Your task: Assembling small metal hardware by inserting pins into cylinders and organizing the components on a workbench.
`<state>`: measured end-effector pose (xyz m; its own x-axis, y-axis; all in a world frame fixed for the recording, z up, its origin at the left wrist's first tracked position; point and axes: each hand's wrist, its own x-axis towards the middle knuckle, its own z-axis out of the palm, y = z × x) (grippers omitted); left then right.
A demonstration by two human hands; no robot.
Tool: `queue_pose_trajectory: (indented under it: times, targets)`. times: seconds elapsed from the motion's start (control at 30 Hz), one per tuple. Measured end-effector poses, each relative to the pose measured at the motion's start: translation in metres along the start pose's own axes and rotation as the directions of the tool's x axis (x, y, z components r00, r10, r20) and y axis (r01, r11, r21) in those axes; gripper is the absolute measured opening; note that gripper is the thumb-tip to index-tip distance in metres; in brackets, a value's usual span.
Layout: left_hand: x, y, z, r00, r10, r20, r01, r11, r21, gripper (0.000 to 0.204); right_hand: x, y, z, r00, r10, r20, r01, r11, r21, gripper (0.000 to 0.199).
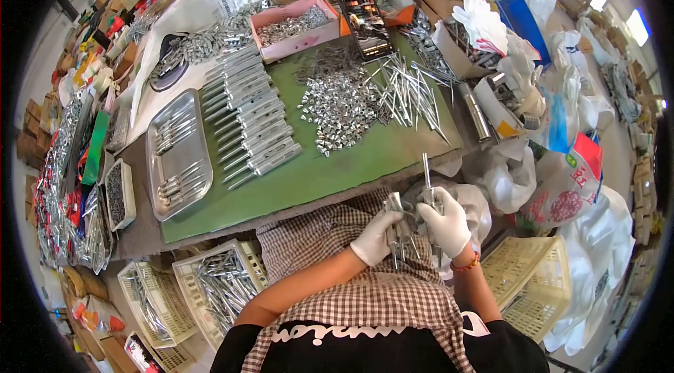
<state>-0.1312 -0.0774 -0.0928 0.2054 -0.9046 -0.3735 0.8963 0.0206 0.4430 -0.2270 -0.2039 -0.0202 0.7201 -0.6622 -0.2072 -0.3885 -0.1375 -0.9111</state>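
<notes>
White gloves cover both hands, which are close together over my apron at the mat's front edge. My left hand (374,238) is closed around several silvery metal tubes (397,231) with thin rods pointing down. My right hand (448,224) grips another metal tube with a thin rod (427,175), held upright with the rod standing above the fingers; its lower part is partly hidden. On the green mat (330,187), a row of similar metal tubes with rods (256,120) lies to the left. Small metal sleeves (340,109) are heaped mid-mat, beside a scatter of long thin rods (414,95).
A metal tray (156,194) with small rod pieces stands left. Behind are a pink box of metal parts (295,30), a phone (365,25) and a carton holding a glove (449,46). Cream plastic baskets (242,253) sit below left; another basket (554,282) is right.
</notes>
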Motion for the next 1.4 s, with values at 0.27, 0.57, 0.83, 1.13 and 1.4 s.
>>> queue_pose_trajectory:
  times: [0.27, 0.57, 0.83, 1.13, 1.4]
  targets:
    - [-0.002, 0.012, -0.017, 0.97, -0.187, 0.157, 0.212, 0.964, -0.163, 0.051, -0.001, -0.029, -0.026, 0.827, -0.08, 0.557, 0.435, 0.718, -0.543, 0.033]
    - [-0.006, 0.023, -0.006, 0.831, -0.304, 0.466, 0.256, 0.953, 0.165, 0.043, 0.017, -0.042, -0.035, 0.919, -0.106, 0.379, 0.206, 0.95, -0.234, 0.028]
    - [0.002, 0.013, -0.019, 0.948, -0.151, 0.281, 0.165, 0.986, -0.025, 0.04, 0.009, -0.053, -0.012, 0.985, -0.141, -0.103, 0.148, 0.987, 0.07, 0.013]
    - [-0.004, 0.008, 0.003, 0.989, 0.044, 0.14, -0.04, 0.999, -0.032, 0.033, 0.019, -0.035, 0.04, 0.959, -0.269, -0.087, 0.245, 0.943, -0.225, 0.03]
    - [-0.008, 0.009, 0.004, 0.996, 0.046, 0.072, -0.049, 0.998, 0.043, 0.039, 0.017, -0.037, 0.044, 0.899, -0.433, -0.068, 0.37, 0.833, -0.411, 0.017]
